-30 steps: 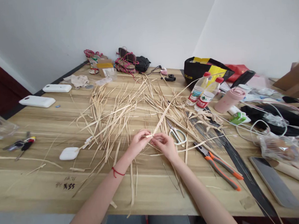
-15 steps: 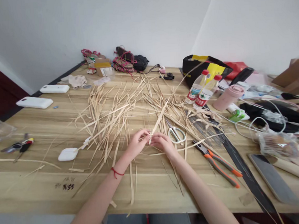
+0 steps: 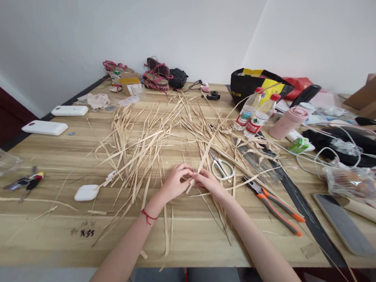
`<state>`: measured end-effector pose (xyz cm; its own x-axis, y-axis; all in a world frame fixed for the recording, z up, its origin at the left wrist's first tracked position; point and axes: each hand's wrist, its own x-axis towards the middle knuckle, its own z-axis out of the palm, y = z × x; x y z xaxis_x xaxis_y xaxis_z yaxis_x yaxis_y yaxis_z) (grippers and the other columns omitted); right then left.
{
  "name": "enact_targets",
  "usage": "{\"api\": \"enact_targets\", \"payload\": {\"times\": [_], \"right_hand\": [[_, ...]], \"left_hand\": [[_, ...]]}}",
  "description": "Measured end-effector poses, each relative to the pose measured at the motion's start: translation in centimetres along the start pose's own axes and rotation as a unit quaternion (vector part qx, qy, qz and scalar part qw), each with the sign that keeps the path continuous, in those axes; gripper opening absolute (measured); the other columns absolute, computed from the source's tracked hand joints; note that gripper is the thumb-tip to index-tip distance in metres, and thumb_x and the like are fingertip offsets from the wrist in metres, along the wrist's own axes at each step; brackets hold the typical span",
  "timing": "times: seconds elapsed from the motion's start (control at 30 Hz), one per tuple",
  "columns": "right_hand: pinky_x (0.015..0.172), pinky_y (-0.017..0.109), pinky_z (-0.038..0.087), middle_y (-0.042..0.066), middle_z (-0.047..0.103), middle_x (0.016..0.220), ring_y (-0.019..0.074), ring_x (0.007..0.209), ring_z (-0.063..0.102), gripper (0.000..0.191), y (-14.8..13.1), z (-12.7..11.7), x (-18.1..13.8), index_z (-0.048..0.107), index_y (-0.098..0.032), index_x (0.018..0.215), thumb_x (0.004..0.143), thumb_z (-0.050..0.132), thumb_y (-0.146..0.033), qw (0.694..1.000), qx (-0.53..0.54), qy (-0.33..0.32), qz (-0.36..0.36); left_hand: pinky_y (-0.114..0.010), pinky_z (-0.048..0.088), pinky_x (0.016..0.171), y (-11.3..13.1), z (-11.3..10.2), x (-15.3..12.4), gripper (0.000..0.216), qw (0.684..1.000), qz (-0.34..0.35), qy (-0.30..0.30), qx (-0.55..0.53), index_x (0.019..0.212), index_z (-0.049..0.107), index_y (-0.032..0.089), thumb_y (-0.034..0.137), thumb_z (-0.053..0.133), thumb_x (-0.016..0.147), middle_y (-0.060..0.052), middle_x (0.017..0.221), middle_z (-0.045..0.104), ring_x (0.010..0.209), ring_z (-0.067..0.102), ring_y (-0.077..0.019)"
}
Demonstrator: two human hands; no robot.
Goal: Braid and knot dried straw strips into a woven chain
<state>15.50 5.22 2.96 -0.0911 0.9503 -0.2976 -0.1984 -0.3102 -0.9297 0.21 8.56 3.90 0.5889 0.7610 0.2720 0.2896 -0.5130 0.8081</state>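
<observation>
My left hand (image 3: 177,181) and my right hand (image 3: 207,180) meet above the near middle of the table, fingertips pinched close together. Between them is a pale flat plant-fibre strip (image 3: 204,156), which rises from the fingers toward the upper right, its short end poking out below. The exact grip of each finger is partly hidden. Loose strips of the same kind (image 3: 143,146) lie in a wide heap beyond and to the left of my hands. Just right of my right hand rest white-handled scissors (image 3: 223,169). Pliers with orange and grey handles (image 3: 274,206) lie farther right.
Two water bottles (image 3: 254,116) and a pink cup (image 3: 289,122) stand at the right, before a black and yellow bag (image 3: 247,86). A phone (image 3: 342,222) lies near the right front. A white case (image 3: 86,193) and small tools (image 3: 25,182) sit to the left.
Both hands have shifted slightly, the left fingers now more curled over the strip. The strip's lower end now shows below the fingers. The camera view has moved a little.
</observation>
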Motion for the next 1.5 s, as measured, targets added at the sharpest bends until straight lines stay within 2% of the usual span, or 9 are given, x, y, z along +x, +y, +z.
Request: {"api": "enact_targets", "payload": {"times": [0.2,0.37,0.5,0.7,0.9,1.03,1.13,1.27,1.5], "right_hand": [[0.066,0.027,0.051,0.000,0.065,0.076,0.0138,0.066,0.063,0.025,-0.3,-0.6,-0.1,0.063,-0.018,0.088,0.066,0.064,-0.030,0.998,-0.038,-0.059,0.002],[0.063,0.027,0.051,0.000,0.065,0.071,0.0128,0.060,0.062,0.018,0.1,-0.6,0.1,0.062,-0.017,0.079,0.065,0.064,-0.028,0.998,-0.039,-0.055,0.006],[0.067,0.028,0.052,0.000,0.064,0.069,0.0134,0.064,0.062,0.017,0.3,-0.4,0.1,0.061,-0.016,0.074,0.066,0.065,-0.031,0.998,0.004,-0.052,0.035],[0.057,0.023,0.048,-0.003,0.058,0.059,0.0092,0.053,0.057,0.020,0.3,-0.7,0.0,0.060,-0.015,0.068,0.062,0.072,-0.029,0.993,0.080,-0.059,0.067],[0.058,0.020,0.049,0.004,0.067,0.077,0.0071,0.055,0.058,0.028,-0.1,-1.4,0.0,0.065,-0.014,0.085,0.063,0.073,-0.030,0.988,0.082,-0.114,0.070],[0.061,0.020,0.049,0.006,0.069,0.088,0.0082,0.060,0.062,0.033,-0.2,-1.6,0.0,0.064,-0.015,0.093,0.064,0.073,-0.029,0.988,0.069,-0.123,0.064],[0.061,0.022,0.049,0.007,0.070,0.089,0.0106,0.063,0.064,0.035,-0.3,-1.5,-0.1,0.064,-0.016,0.095,0.066,0.072,-0.033,0.991,0.047,-0.109,0.055],[0.064,0.024,0.049,0.005,0.069,0.078,0.0135,0.068,0.065,0.033,0.0,-1.2,0.1,0.066,-0.015,0.086,0.069,0.067,-0.044,0.999,0.011,-0.049,0.021],[0.058,0.021,0.047,-0.001,0.065,0.063,0.0089,0.055,0.058,0.030,1.0,-1.2,0.7,0.068,-0.017,0.075,0.061,0.073,-0.042,0.999,0.034,0.017,0.003]], "left_hand": [[-0.037,0.038,0.093,0.0,-0.5,-0.1,0.010,1.000,0.006,-0.014,-0.009,0.072,0.061,0.020,0.025,0.057,0.079,-0.006,0.101,0.057,0.102,0.051,-0.0204],[-0.036,0.040,0.090,-0.1,-0.4,-0.1,0.013,1.000,-0.008,-0.012,-0.010,0.069,0.058,0.019,0.025,0.054,0.080,-0.005,0.101,0.057,0.100,0.051,-0.0190],[-0.037,0.038,0.092,-0.2,-0.2,0.0,0.013,1.000,-0.018,0.007,0.009,0.068,0.056,0.019,0.023,0.052,0.079,-0.005,0.100,0.057,0.101,0.050,-0.0197],[-0.037,0.039,0.088,-0.2,0.2,0.0,0.010,0.998,-0.003,0.046,0.041,0.070,0.055,0.020,0.019,0.051,0.079,-0.004,0.095,0.058,0.097,0.050,-0.0203],[-0.039,0.038,0.091,-0.7,0.2,0.2,0.012,0.998,-0.024,0.061,0.011,0.071,0.055,0.019,0.020,0.049,0.081,-0.005,0.097,0.059,0.101,0.050,-0.0209],[-0.036,0.043,0.087,-1.1,0.1,0.4,0.013,0.990,-0.087,0.039,-0.108,0.071,0.056,0.018,0.024,0.050,0.081,-0.006,0.101,0.059,0.100,0.053,-0.0200],[-0.032,0.045,0.083,-1.4,0.2,0.4,0.014,0.980,-0.123,0.032,-0.156,0.073,0.057,0.017,0.027,0.050,0.081,-0.005,0.099,0.059,0.093,0.056,-0.0181],[-0.030,0.044,0.082,-1.7,0.4,0.4,0.012,0.983,-0.106,0.033,-0.147,0.074,0.057,0.016,0.027,0.053,0.079,-0.004,0.093,0.059,0.089,0.056,-0.0167],[-0.025,0.043,0.069,-0.7,0.1,0.3,0.024,0.986,-0.116,-0.012,-0.121,0.075,0.055,0.016,0.035,0.044,0.084,0.000,0.073,0.056,0.071,0.053,-0.0136]]}}
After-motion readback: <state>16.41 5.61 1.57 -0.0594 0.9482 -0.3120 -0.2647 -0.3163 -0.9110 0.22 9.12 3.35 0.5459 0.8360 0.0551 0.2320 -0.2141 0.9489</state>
